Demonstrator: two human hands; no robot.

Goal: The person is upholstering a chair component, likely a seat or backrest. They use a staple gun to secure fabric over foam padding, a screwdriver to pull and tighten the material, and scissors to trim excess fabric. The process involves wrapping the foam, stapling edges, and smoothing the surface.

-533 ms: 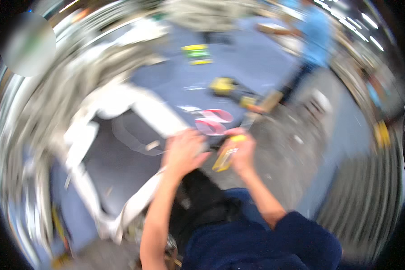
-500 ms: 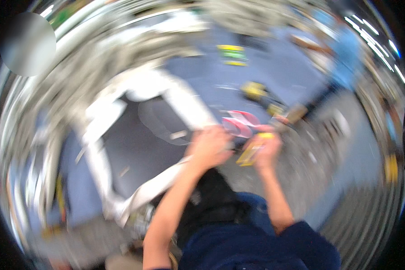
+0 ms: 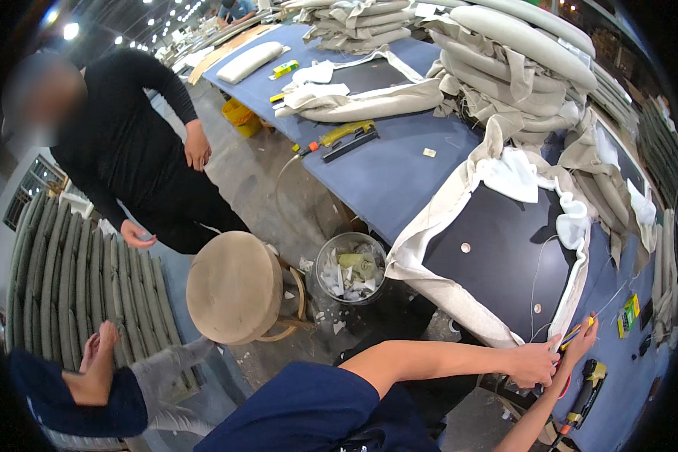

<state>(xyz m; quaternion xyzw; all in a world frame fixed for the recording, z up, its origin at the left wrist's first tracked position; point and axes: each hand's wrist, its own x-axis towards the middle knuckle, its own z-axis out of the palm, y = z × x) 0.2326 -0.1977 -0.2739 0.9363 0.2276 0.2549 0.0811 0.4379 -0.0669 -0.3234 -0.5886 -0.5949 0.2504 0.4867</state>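
Observation:
On the table at right lies a dark panel (image 3: 490, 248) framed by a padded beige fabric cover (image 3: 444, 297). A thin cord loops over the panel. My left hand (image 3: 533, 364) is closed at the cover's near corner, its fingers pinching the fabric edge. Just right of it, my right hand (image 3: 580, 343) is closed on a slim yellow tool (image 3: 569, 337), mostly hidden by the fingers. A thin thread runs from near this hand toward the far right. Red handles (image 3: 566, 387) show partly behind my right forearm.
A yellow-and-black glue gun (image 3: 586, 395) lies right of my hands; another tool (image 3: 346, 139) lies across the blue table (image 3: 399, 181). Left stand a waste bin (image 3: 352, 267), a round stool (image 3: 233, 288) and a person in black (image 3: 139, 128). Another person's hands show lower left.
My view has swung left and sharpened; the panel and my hands now appear farther right. The stool, bin and person in black have come into sight. Both hands stay at the cover's edge.

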